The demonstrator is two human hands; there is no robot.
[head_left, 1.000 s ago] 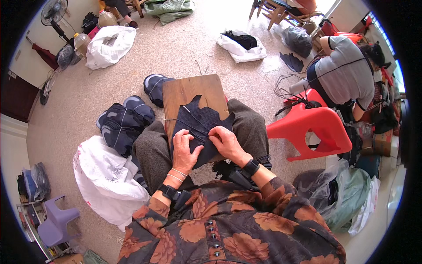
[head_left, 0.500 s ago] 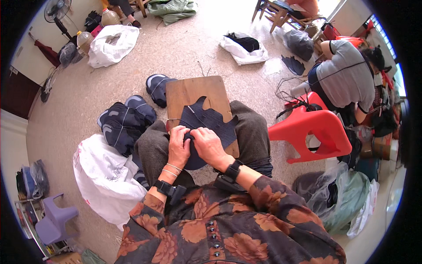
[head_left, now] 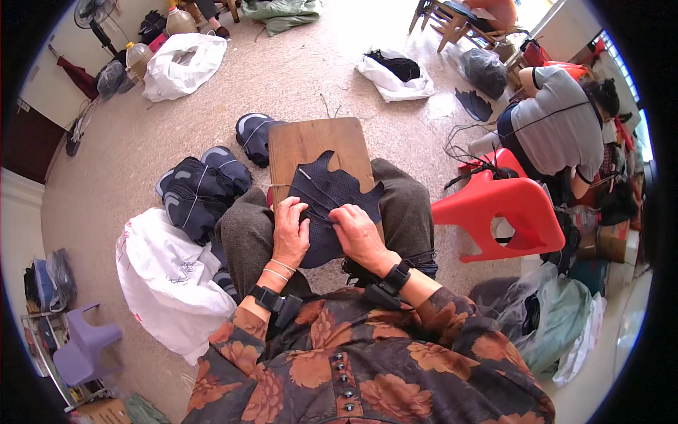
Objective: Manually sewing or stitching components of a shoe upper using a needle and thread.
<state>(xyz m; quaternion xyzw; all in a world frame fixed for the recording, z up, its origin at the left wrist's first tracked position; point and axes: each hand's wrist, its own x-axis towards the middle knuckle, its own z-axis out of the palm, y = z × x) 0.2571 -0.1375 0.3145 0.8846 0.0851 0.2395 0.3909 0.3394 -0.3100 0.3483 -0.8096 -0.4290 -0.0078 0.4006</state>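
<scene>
A dark navy mesh shoe upper [head_left: 326, 185] lies flat across a wooden board [head_left: 304, 134] on my lap. Its far edge is cut into curved points. A thin pale-tipped cord [head_left: 308, 175] runs over it. My left hand [head_left: 289, 237] rests at the upper's left edge, its fingers extended and the thumb apart from them. On the right part of the upper sits my right hand [head_left: 360, 234], its fingers bent together; whatever lies between the fingertips is too small to make out. Both wrists wear black strapped devices.
Tied bundles of dark shoe pieces [head_left: 201, 194] and a white sack [head_left: 166, 283] lie to my left. A red plastic stool [head_left: 512, 215] is at my right, with a bent-over person [head_left: 558, 124] beyond it. Ahead is a white bag [head_left: 395, 88] of black material.
My hands have moved apart from the near-middle of the upper, where they were together pinching its fabric. The folded part now lies flatter. My right hand has shifted right.
</scene>
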